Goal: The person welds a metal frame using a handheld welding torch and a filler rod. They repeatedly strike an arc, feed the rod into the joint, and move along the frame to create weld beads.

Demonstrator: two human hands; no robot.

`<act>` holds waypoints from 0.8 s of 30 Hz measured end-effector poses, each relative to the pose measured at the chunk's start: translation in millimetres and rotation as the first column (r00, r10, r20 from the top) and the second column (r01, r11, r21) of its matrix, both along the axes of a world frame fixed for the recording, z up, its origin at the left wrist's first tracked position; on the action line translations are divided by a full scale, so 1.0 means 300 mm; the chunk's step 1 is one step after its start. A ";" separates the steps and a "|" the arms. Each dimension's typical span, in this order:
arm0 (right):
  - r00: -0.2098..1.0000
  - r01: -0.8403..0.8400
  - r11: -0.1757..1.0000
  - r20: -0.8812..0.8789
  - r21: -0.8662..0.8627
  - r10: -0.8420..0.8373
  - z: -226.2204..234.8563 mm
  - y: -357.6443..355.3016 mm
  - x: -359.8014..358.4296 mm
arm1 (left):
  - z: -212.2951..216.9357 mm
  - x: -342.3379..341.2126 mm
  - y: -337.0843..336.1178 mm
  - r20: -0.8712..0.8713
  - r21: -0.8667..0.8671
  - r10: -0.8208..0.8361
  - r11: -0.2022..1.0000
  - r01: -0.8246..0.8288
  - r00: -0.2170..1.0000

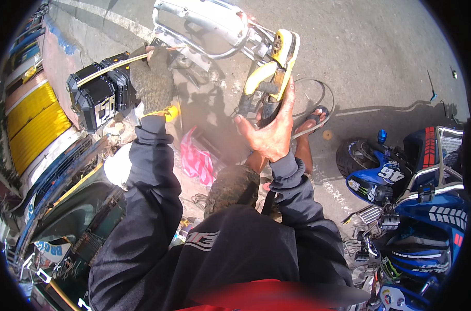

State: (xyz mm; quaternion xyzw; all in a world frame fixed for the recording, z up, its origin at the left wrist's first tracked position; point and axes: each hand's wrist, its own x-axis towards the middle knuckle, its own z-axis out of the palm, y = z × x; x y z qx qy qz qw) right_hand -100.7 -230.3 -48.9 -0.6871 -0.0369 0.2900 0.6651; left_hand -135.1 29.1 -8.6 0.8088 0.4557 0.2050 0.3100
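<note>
My right hand point(270, 133), bare, is wrapped round the black grip of a yellow-and-black corded power tool point(283, 49). Its thumb and forefinger reach up along the sides, and the tool's exact kind is hard to tell. A grey cable point(331, 98) loops beside it. Further left, my left hand point(152, 78) wears a grey knit glove with bare fingertips. Its fingers close on a thin pale rod point(108, 68) that sticks out on both sides. A silver metal frame point(199, 23) lies just beyond both hands, its lower bars near the rod's right end.
Black hard cases point(95, 98) stand left of my glove. A pink striped plastic bag point(196, 158) lies between my forearms. On the right is a blue motorcycle point(422, 202). My sandalled foot point(313, 120) shows past the tool. A white rounded object point(117, 166) sits by my left sleeve.
</note>
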 end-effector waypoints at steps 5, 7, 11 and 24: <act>0.999 -0.010 1.000 0.031 0.001 0.010 -0.010 0.009 0.001 | -0.018 0.000 0.004 0.031 0.037 0.023 0.999 -0.024 0.999; 1.000 -0.008 1.000 -0.026 0.023 0.009 -0.008 0.009 0.004 | -0.025 -0.004 0.009 0.024 0.043 0.028 0.999 -0.029 0.999; 0.999 -0.030 0.999 0.034 -0.019 0.031 -0.002 0.010 0.013 | -0.033 -0.009 0.012 0.025 0.057 0.032 0.998 -0.033 0.999; 0.999 -0.046 0.998 0.024 -0.039 0.047 -0.025 0.007 -0.004 | -0.029 -0.011 0.015 -0.015 0.107 0.019 0.994 -0.017 1.000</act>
